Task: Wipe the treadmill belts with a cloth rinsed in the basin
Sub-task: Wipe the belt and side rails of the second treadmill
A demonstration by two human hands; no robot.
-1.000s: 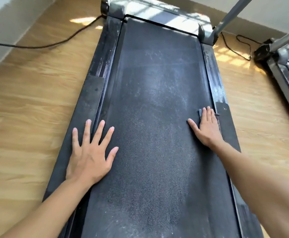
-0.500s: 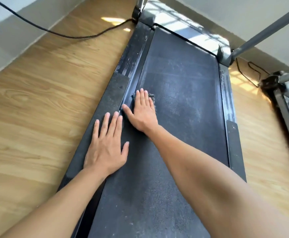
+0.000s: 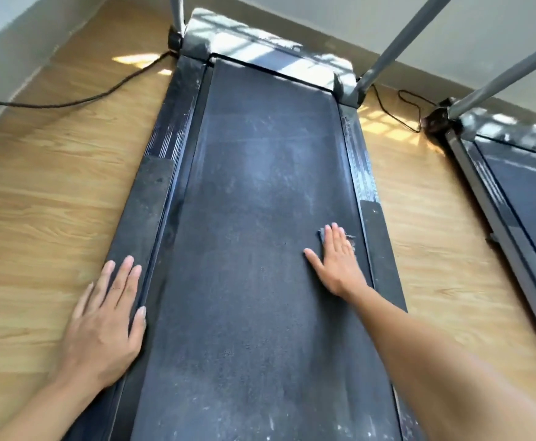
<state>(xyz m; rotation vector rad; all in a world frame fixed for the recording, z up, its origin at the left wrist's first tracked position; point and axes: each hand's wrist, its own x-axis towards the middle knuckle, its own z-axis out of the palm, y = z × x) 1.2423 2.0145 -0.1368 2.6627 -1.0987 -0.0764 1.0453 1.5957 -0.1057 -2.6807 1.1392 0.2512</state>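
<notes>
A dusty black treadmill belt (image 3: 253, 218) runs away from me down the middle of the view. My right hand (image 3: 336, 259) lies flat near the belt's right edge, fingers straight, pressing a small dark cloth (image 3: 321, 234) that shows only past the fingertips. My left hand (image 3: 107, 316) rests flat, fingers straight, on the treadmill's left side rail (image 3: 145, 211), partly over the wooden floor. The nearer part of the belt looks darker than the grey, streaked far part.
A second treadmill (image 3: 524, 192) stands to the right across a strip of wooden floor (image 3: 419, 198). Grey uprights (image 3: 397, 46) rise at the belt's far end. Black cables (image 3: 78, 101) trail over the floor at left and far right. No basin is in view.
My right hand slid the cloth from the belt's left edge across to its right edge. My left hand shifted slightly outward on the left rail.
</notes>
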